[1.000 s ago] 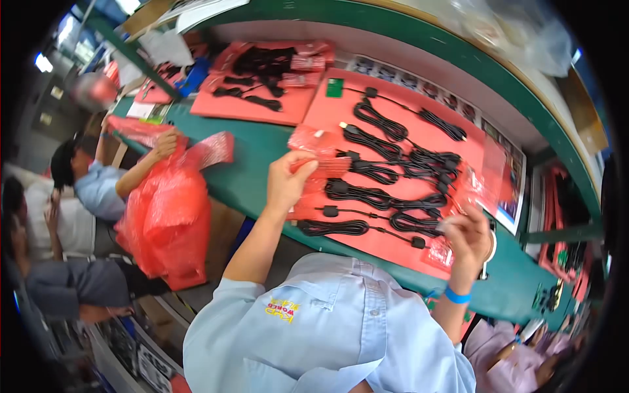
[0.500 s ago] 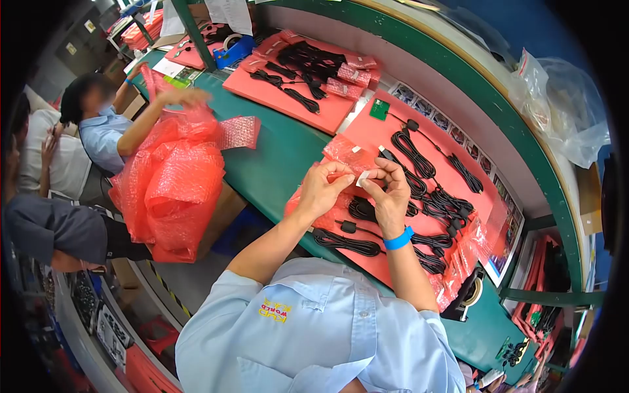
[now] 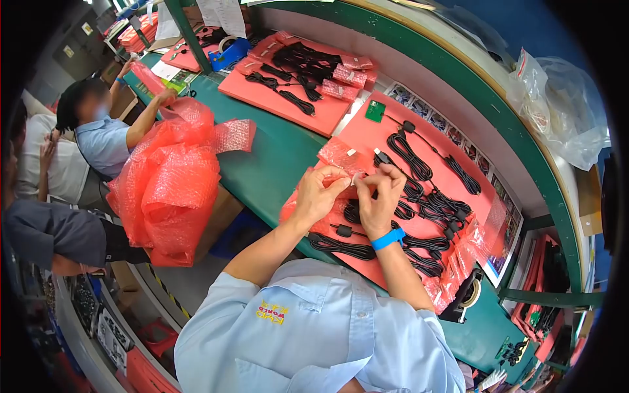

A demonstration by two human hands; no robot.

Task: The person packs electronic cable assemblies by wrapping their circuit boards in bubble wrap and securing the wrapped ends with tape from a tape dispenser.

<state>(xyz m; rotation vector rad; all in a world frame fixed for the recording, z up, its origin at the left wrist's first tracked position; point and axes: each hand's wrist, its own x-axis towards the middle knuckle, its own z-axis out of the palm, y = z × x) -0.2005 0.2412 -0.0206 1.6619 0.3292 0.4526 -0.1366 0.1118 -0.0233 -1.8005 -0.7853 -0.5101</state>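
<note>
Above the near part of the red foam mat point(image 3: 445, 147), my two hands meet fingertip to fingertip. My left hand point(image 3: 319, 195) is closed in a pinch; whatever its fingertips hold is hidden. In the pinch of my right hand point(image 3: 380, 202) is a small white piece point(image 3: 356, 179), like a sticker or bit of tape, touching or nearly touching the left fingertips. Red bubble-wrap pouches point(image 3: 341, 156) lie just beyond and under my hands. Coiled black cables point(image 3: 409, 156) lie around them on the mat, one with a plug end beside my right fingers.
Another mat point(image 3: 321, 116) holds more cables and wrapped pouches. A green circuit board point(image 3: 375, 111) lies at the far end of mine. A tape dispenser point(image 3: 468, 298) stands at the near right. At left, a person handles a big heap of red bubble wrap point(image 3: 173, 190).
My hands have come closer together, the right moving slightly left and down; the white piece now shows less between the fingertips. The co-worker's hand has shifted left over the bubble wrap.
</note>
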